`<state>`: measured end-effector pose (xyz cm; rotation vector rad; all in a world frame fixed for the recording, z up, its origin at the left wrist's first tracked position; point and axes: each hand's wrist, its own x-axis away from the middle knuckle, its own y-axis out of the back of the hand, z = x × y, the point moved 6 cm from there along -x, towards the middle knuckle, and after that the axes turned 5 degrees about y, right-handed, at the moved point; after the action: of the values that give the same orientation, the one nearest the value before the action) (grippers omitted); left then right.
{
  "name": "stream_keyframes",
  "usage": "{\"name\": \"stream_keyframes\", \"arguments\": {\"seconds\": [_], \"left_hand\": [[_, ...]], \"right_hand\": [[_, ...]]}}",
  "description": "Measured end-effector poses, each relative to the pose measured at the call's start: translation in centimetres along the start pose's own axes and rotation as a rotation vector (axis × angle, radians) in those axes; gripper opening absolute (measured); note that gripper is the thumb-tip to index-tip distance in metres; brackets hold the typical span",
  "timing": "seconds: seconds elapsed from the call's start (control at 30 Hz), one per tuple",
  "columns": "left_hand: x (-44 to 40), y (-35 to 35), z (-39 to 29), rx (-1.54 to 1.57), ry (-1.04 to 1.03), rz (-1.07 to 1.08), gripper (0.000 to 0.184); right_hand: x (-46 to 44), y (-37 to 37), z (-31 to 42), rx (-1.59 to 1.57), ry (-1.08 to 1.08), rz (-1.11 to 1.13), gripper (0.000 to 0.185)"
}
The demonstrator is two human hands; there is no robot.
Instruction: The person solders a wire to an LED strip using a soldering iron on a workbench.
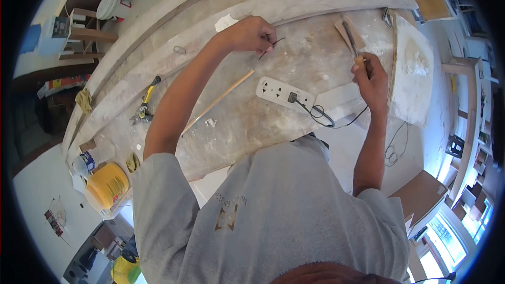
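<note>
My left hand is above the workbench, its fingers pinched on a thin dark wire-like piece that pokes out at both sides. In my right hand, closed around its wooden handle, is a soldering iron with a metal shaft pointing away from me. Close by its shaft lies a flat brown piece. A black cord runs from a plug in the white power strip toward my right hand. The strip sits on the bench between my arms.
A thin wooden stick and yellow-black pliers lie on the stained workbench. Long pale curved strips cross its far side. A yellow tub stands at left, a white bucket at far left. A white panel is at right.
</note>
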<state>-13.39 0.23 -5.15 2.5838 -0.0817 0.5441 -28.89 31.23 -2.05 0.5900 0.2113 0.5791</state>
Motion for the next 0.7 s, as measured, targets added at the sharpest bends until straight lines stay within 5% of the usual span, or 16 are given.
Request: {"name": "stream_keyframes", "arguments": {"seconds": [0.1,0.17,0.5,0.7], "left_hand": [[-0.7,-0.9,-0.4,-0.068,0.02,0.112,0.008],[-0.9,-1.6,-0.6,-0.074,0.019,0.151,0.008],[-1.7,-1.9,-0.2,-0.096,0.003,0.223,0.007],[-1.9,-2.2,0.9,-0.073,0.0,0.21,0.007]], "right_hand": [[1.4,-0.9,0.9,-0.106,0.014,0.321,0.033],[2.3,-2.3,2.8,0.019,0.229,0.538,0.032],[1.8,-9.0,4.6,0.196,0.58,0.718,0.032],[1.4,-10.7,5.0,0.308,0.592,0.786,0.027]]}}
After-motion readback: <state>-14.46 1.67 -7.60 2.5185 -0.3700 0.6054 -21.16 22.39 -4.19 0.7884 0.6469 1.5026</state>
